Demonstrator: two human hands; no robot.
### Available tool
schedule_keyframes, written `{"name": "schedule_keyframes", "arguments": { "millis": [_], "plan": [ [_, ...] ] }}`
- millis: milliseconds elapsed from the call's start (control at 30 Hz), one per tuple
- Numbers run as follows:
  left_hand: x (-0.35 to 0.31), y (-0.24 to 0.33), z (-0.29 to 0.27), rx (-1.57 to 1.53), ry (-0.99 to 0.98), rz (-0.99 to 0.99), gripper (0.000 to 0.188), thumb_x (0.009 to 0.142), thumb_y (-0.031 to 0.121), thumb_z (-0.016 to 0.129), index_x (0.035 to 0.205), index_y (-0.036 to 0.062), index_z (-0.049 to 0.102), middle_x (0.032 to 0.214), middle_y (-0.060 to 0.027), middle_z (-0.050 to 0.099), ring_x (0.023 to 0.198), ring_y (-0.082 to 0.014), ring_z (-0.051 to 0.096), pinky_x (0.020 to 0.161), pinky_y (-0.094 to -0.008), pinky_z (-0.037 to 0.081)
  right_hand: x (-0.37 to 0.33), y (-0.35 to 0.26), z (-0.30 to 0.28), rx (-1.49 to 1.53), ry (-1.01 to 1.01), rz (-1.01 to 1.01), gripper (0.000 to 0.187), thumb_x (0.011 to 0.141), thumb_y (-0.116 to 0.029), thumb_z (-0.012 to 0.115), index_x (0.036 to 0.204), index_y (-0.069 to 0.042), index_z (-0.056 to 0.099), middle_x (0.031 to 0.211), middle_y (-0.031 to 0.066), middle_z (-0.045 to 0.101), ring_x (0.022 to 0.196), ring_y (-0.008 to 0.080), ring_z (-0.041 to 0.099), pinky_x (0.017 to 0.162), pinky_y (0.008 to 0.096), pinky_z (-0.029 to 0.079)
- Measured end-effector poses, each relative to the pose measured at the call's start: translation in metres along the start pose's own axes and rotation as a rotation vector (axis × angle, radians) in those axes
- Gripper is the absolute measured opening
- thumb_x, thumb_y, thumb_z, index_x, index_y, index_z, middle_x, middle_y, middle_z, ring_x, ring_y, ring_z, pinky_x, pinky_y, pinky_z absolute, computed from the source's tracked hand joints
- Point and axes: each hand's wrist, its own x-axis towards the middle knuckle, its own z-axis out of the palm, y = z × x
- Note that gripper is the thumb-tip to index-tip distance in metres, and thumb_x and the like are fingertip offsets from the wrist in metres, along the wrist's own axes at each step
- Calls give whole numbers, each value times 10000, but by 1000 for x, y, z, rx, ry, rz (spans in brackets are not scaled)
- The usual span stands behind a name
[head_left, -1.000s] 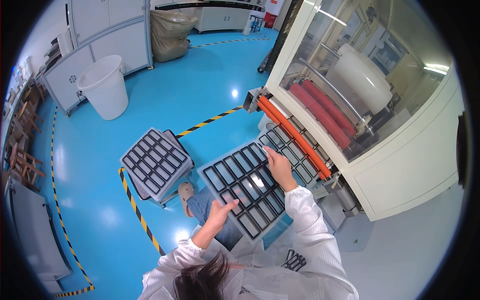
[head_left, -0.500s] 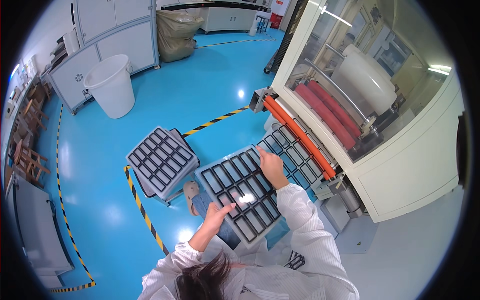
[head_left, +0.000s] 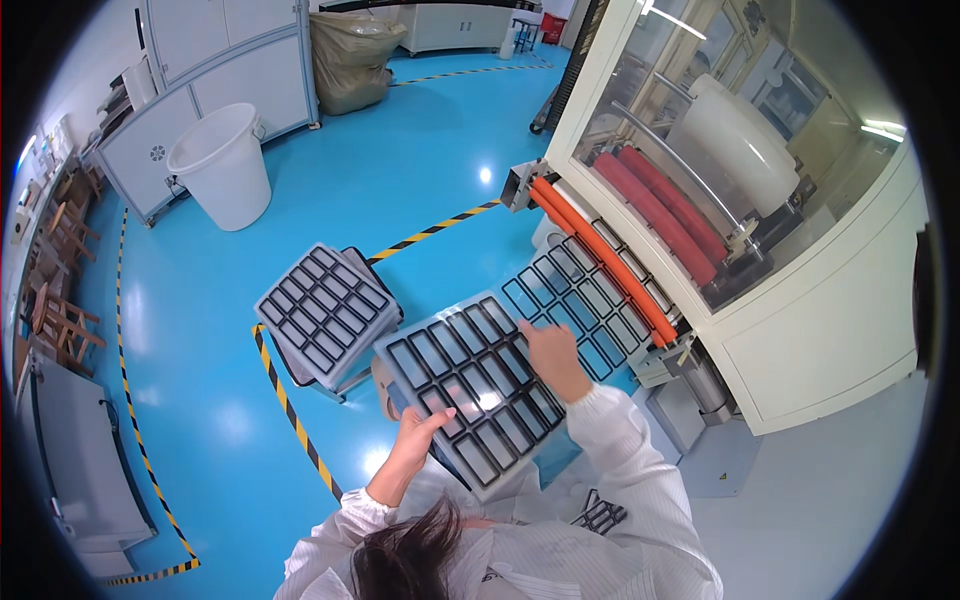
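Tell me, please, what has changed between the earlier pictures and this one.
The held panel has moved left, away from the machine, uncovering more of the framed sheet by the orange roller. The right hand is now further down the panel's right edge. The left hand keeps its grip; the stacked panels and white bin stayed put.

Held sheet (head_left: 466,388) farther frm orng roller (head_left: 603,262)
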Motion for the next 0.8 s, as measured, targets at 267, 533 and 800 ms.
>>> {"name": "schedule_keyframes", "arguments": {
  "millis": [267, 533, 800],
  "plan": [
    [-11, -5, -20, -105, -21, -18, 425, 798, 86, 611, 1203, -25, 546, 1006, -110, 665, 947, -184, 622, 874, -313, 473, -141, 8, -71, -33, -286, 158, 418, 720, -55, 538, 1123, -140, 613, 654, 73, 621, 689, 254, 616, 770, 409, 449],
    [1, 4, -23, -65, -9, -16, 433, 800, 83, 608, 1210, -38, 534, 1027, -123, 663, 964, -201, 625, 892, -321, 464, -159, 58, -66, 806, -305, 715, 208, 903, -113, 519, 1022, -26, 666, 592, 63, 588, 539, 130, 549, 531, 248, 432],
    [31, 3, 3, -97, -88, -29, 460, 850, 101, 580, 1277, -30, 471, 1100, -156, 635, 998, -213, 616, 892, -329, 488, -163, 62, -78, 1378, -324, 728, 219, 935, -112, 503, 1019, 34, 643, 614, 9, 556, 562, 86, 498, 564, 225, 413]
  ]
}}
